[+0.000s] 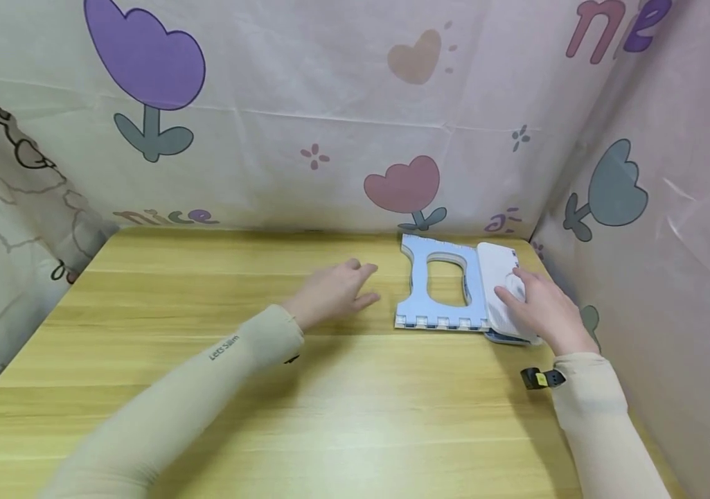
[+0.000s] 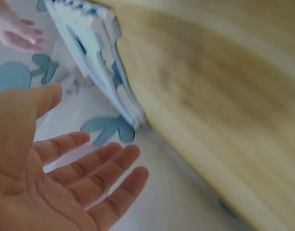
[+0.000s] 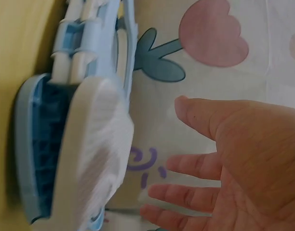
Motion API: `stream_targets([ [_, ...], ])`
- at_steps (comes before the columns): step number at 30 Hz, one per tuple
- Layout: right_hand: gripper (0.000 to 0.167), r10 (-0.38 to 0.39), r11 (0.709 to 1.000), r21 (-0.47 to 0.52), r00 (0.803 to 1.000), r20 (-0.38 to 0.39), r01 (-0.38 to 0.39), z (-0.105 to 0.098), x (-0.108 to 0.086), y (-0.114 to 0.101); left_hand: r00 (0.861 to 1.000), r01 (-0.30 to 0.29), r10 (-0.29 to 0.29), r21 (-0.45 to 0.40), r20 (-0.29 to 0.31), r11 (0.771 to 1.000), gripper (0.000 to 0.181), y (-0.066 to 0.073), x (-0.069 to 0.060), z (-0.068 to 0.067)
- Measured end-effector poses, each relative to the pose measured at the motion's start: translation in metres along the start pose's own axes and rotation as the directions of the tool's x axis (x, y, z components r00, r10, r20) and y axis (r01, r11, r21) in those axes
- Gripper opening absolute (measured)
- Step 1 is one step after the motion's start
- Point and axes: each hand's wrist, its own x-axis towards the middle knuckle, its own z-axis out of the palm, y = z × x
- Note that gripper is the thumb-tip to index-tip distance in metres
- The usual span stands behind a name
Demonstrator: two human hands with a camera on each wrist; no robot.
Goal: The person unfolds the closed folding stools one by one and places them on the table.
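Observation:
A folded plastic step stool (image 1: 442,313) in light blue and white lies flat near the table's back right corner. Its blue part has a large rounded opening and a hinged front edge; a white textured panel (image 1: 494,270) forms the right side. Over that panel hovers my right hand (image 1: 548,308), fingers spread; the right wrist view shows a gap between this hand (image 3: 248,154) and the white panel (image 3: 97,159). To the stool's left, my left hand (image 1: 332,294) is held above the table with loosely extended fingers, touching nothing. In the left wrist view its palm (image 2: 22,183) faces the stool (image 2: 97,53).
The wood-grain table (image 1: 342,416) ends at the back against a hanging printed cloth (image 1: 280,138). More cloth (image 1: 691,242) closes off the right side, near the stool and right arm. Another cloth (image 1: 5,229) hangs at the left.

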Motion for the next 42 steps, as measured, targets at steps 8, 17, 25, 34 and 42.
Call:
stream_targets([
  [8,0.090,0.037,0.998,0.042,0.998,0.057,-0.039,0.009,-0.010,0.018,0.993,-0.112,0.112,-0.002,0.023,0.994,0.056,0.021,0.008,0.028],
  [17,0.087,0.045,0.997,0.063,0.996,0.076,-0.050,0.014,-0.013,0.027,0.978,-0.210,0.210,-0.002,-0.015,0.978,0.042,0.034,0.018,0.043],
  [25,0.081,0.002,0.999,0.050,0.998,0.057,-0.005,0.020,-0.011,0.036,0.965,-0.257,0.258,0.025,-0.043,0.966,0.023,0.042,0.026,0.056],
  [34,0.081,0.047,0.997,0.053,0.995,0.082,-0.052,0.024,-0.011,0.043,0.972,-0.231,0.232,0.034,-0.032,0.972,0.029,0.049,0.031,0.062],
  [42,0.083,0.030,0.999,0.035,0.998,0.064,-0.032,0.025,-0.011,0.040,0.976,-0.217,0.217,-0.007,-0.037,0.976,0.029,0.048,0.030,0.060],
])
